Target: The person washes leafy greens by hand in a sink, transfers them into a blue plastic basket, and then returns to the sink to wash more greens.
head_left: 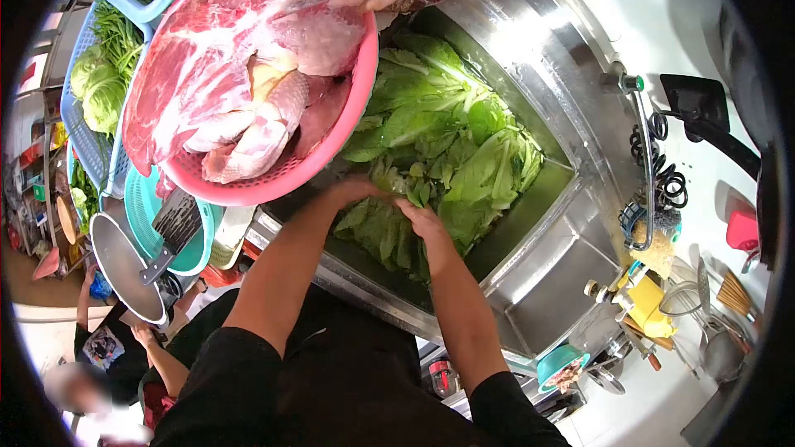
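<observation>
Across the middle of the steel sink (pixel 571 128), slightly right of center in view: a loose heap of leafy greens (pixel 489 174), wet-looking, spread from the far wall down toward the near edge. Both bare hands are at its near-left part, close together. Left hand (pixel 358 190) reaches in beside the pink basket (pixel 310 170), blurred; its fingers go down among leaves, so cannot tell how far they are curled or whether they grip any. Right hand (pixel 422 218) comes in from the near side, back of the hand up, fingers angled inward and partly hidden by foliage; spread and hold cannot be told either. Basket, heaped with raw meat (pixel 240 25), overhangs the sink's left side, just beside the left forearm. Judgement on handling: loose, cupped fingers and slow turning from beneath should spare the leaves from bruising; small portions would reach the tucked-in bases better than pushing the whole heap. Left wrist best held low and clear of the basket rim, since a knock or meat drip could foul the greens. Farther left, a cleaver (pixel 178 222) lies across a teal colander (pixel 137 215), well apart from both hands.
</observation>
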Available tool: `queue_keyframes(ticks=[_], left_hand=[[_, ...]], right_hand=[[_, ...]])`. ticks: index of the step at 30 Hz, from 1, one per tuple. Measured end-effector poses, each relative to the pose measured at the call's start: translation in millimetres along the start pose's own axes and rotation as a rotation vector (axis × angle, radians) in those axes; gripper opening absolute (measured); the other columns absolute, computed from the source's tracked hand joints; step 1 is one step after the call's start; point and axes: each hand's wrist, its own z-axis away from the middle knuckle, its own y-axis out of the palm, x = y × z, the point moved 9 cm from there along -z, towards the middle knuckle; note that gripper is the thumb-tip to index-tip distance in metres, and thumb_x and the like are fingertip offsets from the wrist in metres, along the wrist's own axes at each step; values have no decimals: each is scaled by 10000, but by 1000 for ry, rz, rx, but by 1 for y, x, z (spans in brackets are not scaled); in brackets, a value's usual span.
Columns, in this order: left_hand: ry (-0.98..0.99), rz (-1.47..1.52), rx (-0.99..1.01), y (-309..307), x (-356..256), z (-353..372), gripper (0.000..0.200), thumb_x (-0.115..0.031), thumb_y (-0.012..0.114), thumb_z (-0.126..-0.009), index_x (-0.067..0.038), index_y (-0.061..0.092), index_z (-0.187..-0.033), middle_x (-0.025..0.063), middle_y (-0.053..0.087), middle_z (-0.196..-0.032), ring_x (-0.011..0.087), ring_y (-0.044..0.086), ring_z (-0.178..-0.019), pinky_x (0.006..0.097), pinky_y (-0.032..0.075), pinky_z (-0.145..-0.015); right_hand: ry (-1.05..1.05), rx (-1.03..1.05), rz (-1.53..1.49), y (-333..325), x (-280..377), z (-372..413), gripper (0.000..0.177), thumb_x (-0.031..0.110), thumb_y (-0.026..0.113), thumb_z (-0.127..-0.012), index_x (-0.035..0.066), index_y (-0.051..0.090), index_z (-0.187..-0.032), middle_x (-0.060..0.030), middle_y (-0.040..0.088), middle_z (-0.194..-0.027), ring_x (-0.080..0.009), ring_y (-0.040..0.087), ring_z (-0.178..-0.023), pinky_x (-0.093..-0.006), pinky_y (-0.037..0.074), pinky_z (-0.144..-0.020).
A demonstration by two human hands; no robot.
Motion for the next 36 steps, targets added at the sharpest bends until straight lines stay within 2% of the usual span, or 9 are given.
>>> queue_keyframes(ticks=[5, 10, 12, 15, 23, 26, 27, 32, 36], left_hand=[[-21, -72, -173, 20, 48, -59, 514, -442, 591, -882, -86, 632, -1250, 140, 585, -1326, 313, 552, -1185, 413, 426, -1007], [60, -314, -384, 8, -76, 45, 467, -378, 578, -912, -80, 592, -1272, 175, 602, -1262, 356, 584, -1128, 435, 453, -962], [83, -245, -473, 2, -119, 98, 430, -328, 587, -919, -77, 582, -1268, 181, 606, -1239, 373, 592, -1105, 437, 465, -949], [756, -72, -599, 10, -199, 183, 385, -189, 667, -887, -58, 579, -1239, 170, 637, -1178, 369, 615, -1041, 416, 491, -910], [1173, -299, -600, 19, -355, 343, 275, -160, 634, -878, -75, 619, -1139, 153, 657, -1069, 366, 628, -1011, 425, 504, -878], [1131, -387, -583, 34, -387, 376, 356, -302, 596, -894, -100, 615, -1186, 150, 647, -1113, 355, 607, -1047, 455, 469, -912], [1354, -352, -652, 39, -399, 409, 368, -320, 580, -900, -98, 605, -1193, 145, 647, -1112, 357, 607, -1045, 459, 465, -908], [1622, -268, -815, 80, -423, 531, 399, -258, 649, -816, -126, 570, -1184, 97, 624, -1044, 315, 599, -992, 428, 459, -865], [1617, -178, -887, 90, -381, 498, 419, -180, 646, -855, -76, 551, -1250, 126, 593, -1130, 339, 564, -1058, 420, 456, -871]], right_hand=[[91, -287, -19, -10, -36, -63, 545, 360, 630, -917, 77, 525, -1371, -133, 525, -1369, -262, 487, -1243, -429, 407, -1011], [-506, -282, -679, -9, 1, 0, 428, 179, 678, -894, 26, 577, -1282, -118, 600, -1246, -212, 575, -1114, -381, 470, -932], [-655, -249, -556, -16, 35, 71, 384, 108, 690, -873, 5, 597, -1231, -108, 626, -1193, -197, 603, -1063, -354, 487, -907], [-833, -305, -304, -28, 88, 197, 319, 36, 686, -842, -14, 625, -1151, -87, 657, -1121, -177, 623, -998, -316, 495, -884], [-1167, -613, -94, -47, 144, 416, 280, -14, 637, -859, -17, 642, -1139, -74, 674, -1085, -146, 616, -973, -291, 486, -879], [-1216, -748, -147, -47, 150, 482, 406, 123, 721, -832, -31, 610, -1190, -105, 664, -1088, -165, 618, -967, -313, 499, -872], [-1230, -856, 4, -52, 152, 502, 452, 49, 694, -790, -27, 581, -1221, -93, 642, -1082, -193, 611, -977, -329, 486, -894], [-1679, -784, 187, -50, 133, 595, 388, 35, 622, -835, -25, 557, -1212, -133, 599, -1164, -236, 556, -1057, -369, 432, -974], [-1825, -673, 207, -1, 146, 593, 328, 61, 647, -846, -51, 580, -1147, -139, 611, -1137, -236, 565, -1026, -373, 453, -941]])
